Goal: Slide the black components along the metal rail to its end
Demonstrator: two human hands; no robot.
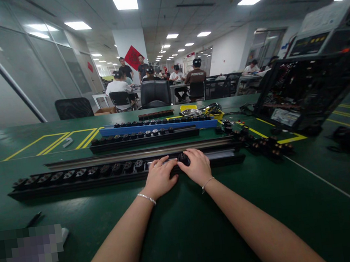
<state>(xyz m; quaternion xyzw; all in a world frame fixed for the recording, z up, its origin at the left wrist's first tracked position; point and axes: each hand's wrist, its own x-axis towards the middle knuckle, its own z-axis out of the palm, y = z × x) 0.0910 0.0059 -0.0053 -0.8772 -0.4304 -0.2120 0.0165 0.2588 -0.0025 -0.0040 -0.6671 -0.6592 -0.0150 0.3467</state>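
Across the green table in front of me lies a long black rail [82, 186], open along its top like a channel. A row of round black socket modules [104, 170] sits in its left part. My right hand [197, 167] pinches another black socket module [184, 159] over the rail, right of that row. My left hand [161, 176] lies across the rail between the row and this module, thumb on the near side and fingers over the channel. Its fingertips come close to the held module; whether they touch it I cannot tell.
Behind lie another rail [139, 154], a shorter black strip with sockets [144, 141] and a blue strip [158, 127]. Loose black parts [268, 147] are scattered at right, near a large open machine [304, 89]. A pen [34, 219] lies at left. People sit at far tables.
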